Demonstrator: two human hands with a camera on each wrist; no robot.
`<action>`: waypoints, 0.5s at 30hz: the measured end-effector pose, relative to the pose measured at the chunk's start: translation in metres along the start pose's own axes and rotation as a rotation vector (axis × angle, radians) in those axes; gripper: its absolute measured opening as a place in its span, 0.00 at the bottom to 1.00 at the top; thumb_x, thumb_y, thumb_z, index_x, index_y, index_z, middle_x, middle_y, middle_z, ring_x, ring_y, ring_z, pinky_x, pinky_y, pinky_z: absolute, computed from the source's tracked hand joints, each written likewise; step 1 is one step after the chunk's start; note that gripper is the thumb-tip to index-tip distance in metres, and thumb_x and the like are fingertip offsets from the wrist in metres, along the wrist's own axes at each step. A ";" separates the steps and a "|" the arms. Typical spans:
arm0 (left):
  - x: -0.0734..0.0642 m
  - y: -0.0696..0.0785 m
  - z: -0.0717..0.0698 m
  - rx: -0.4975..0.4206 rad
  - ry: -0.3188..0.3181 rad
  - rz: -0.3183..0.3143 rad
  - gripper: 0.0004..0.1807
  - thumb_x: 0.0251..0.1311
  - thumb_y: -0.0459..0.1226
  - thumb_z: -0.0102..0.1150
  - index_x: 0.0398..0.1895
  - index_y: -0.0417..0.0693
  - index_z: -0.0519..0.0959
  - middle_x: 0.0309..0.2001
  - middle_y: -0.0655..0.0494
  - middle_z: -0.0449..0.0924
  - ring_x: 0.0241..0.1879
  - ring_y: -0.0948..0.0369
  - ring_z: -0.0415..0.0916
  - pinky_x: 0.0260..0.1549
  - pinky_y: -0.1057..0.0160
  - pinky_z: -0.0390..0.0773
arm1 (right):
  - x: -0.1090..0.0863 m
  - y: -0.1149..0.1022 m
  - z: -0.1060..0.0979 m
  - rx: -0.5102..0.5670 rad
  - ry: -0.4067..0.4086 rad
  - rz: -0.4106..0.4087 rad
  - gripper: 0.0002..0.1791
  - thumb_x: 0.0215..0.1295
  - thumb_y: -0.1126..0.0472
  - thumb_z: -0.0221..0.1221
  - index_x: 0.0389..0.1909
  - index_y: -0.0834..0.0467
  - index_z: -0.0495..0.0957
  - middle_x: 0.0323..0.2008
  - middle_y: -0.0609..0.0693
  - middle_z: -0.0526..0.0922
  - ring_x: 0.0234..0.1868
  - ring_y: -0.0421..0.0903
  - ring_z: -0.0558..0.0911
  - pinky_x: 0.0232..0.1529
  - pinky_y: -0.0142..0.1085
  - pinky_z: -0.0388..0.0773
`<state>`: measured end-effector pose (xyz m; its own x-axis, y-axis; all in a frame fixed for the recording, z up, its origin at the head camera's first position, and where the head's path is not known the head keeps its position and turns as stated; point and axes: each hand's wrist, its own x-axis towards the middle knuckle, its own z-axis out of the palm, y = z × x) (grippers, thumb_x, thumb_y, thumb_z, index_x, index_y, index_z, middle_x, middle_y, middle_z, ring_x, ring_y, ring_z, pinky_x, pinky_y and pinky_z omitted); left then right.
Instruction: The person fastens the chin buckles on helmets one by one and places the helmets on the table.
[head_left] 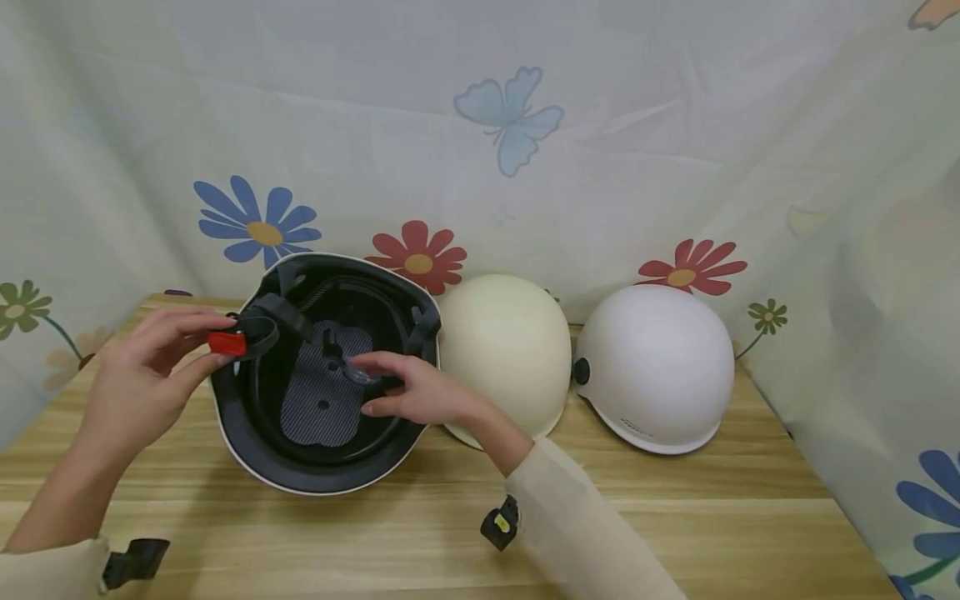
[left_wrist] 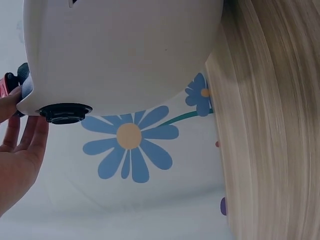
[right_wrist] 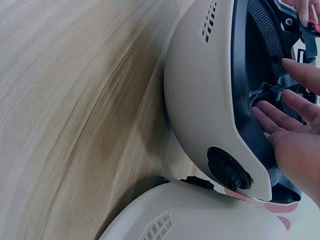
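Note:
An upturned helmet with a pale shell and black lining lies on the table at left. Beside its left rim my left hand pinches a red buckle on a black chin strap between thumb and fingers. My right hand reaches over the helmet's right side with its fingers parted and loosely extended. Just by those fingertips is a small clear piece with a dark end, inside the helmet. A dark grey ribbed pad lines the bottom of the shell.
A cream helmet stands dome up right beside the upturned one. Farther right is a white helmet with a black round fitting on its side. The wooden table meets a flower-print cloth behind.

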<state>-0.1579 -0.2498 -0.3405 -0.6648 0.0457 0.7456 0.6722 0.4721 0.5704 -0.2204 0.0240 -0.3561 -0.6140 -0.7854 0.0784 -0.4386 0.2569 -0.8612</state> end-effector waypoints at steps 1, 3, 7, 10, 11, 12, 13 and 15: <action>0.000 0.000 0.000 -0.003 0.001 0.006 0.23 0.38 0.09 0.57 0.42 0.25 0.75 0.43 0.60 0.73 0.41 0.69 0.73 0.45 0.79 0.68 | 0.000 0.000 0.001 -0.001 0.003 0.003 0.31 0.58 0.69 0.59 0.63 0.62 0.62 0.62 0.57 0.65 0.62 0.48 0.65 0.54 0.35 0.69; 0.000 -0.001 0.000 -0.008 0.001 0.015 0.23 0.37 0.09 0.57 0.42 0.25 0.75 0.43 0.60 0.73 0.41 0.68 0.72 0.45 0.78 0.68 | 0.000 -0.001 0.002 0.001 0.000 0.006 0.32 0.58 0.69 0.59 0.64 0.62 0.61 0.62 0.57 0.64 0.62 0.49 0.64 0.55 0.37 0.68; -0.001 -0.002 0.000 -0.013 -0.005 0.019 0.22 0.38 0.09 0.56 0.42 0.24 0.75 0.44 0.59 0.72 0.43 0.67 0.72 0.46 0.78 0.68 | 0.001 0.002 0.004 0.012 -0.022 0.008 0.33 0.58 0.70 0.59 0.65 0.61 0.59 0.63 0.57 0.63 0.62 0.51 0.63 0.56 0.37 0.68; -0.001 -0.001 0.001 -0.014 -0.012 0.014 0.22 0.39 0.09 0.56 0.43 0.25 0.74 0.45 0.59 0.72 0.44 0.67 0.71 0.46 0.78 0.67 | 0.001 0.004 0.005 0.029 -0.021 -0.002 0.33 0.57 0.70 0.60 0.64 0.62 0.60 0.62 0.57 0.64 0.61 0.51 0.65 0.55 0.34 0.68; -0.001 -0.001 0.001 -0.013 -0.012 0.011 0.23 0.39 0.09 0.56 0.43 0.25 0.74 0.45 0.59 0.72 0.44 0.67 0.71 0.46 0.78 0.67 | 0.001 0.005 0.005 0.035 -0.015 -0.006 0.32 0.57 0.70 0.60 0.64 0.62 0.61 0.62 0.57 0.64 0.60 0.51 0.65 0.54 0.33 0.69; -0.001 -0.001 0.001 -0.012 -0.013 0.004 0.23 0.39 0.09 0.56 0.43 0.25 0.74 0.45 0.59 0.72 0.44 0.67 0.71 0.46 0.78 0.67 | 0.001 0.005 0.005 0.042 -0.008 -0.009 0.32 0.57 0.70 0.60 0.63 0.62 0.62 0.61 0.57 0.65 0.60 0.51 0.66 0.54 0.33 0.69; 0.000 -0.001 0.001 -0.009 -0.014 -0.004 0.23 0.39 0.10 0.56 0.43 0.25 0.75 0.45 0.59 0.72 0.44 0.67 0.71 0.46 0.79 0.67 | 0.000 0.006 0.005 0.048 0.002 -0.013 0.31 0.57 0.70 0.60 0.63 0.62 0.63 0.60 0.57 0.66 0.59 0.51 0.67 0.53 0.33 0.69; 0.000 0.000 0.001 -0.004 -0.013 -0.015 0.23 0.39 0.09 0.56 0.43 0.26 0.75 0.45 0.60 0.72 0.44 0.68 0.71 0.46 0.79 0.67 | -0.002 0.006 0.005 0.070 0.021 -0.019 0.30 0.57 0.70 0.60 0.62 0.63 0.64 0.59 0.57 0.68 0.58 0.51 0.68 0.53 0.34 0.70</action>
<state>-0.1583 -0.2495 -0.3411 -0.6793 0.0503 0.7321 0.6631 0.4694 0.5831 -0.2188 0.0240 -0.3639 -0.6200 -0.7776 0.1045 -0.4036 0.2020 -0.8923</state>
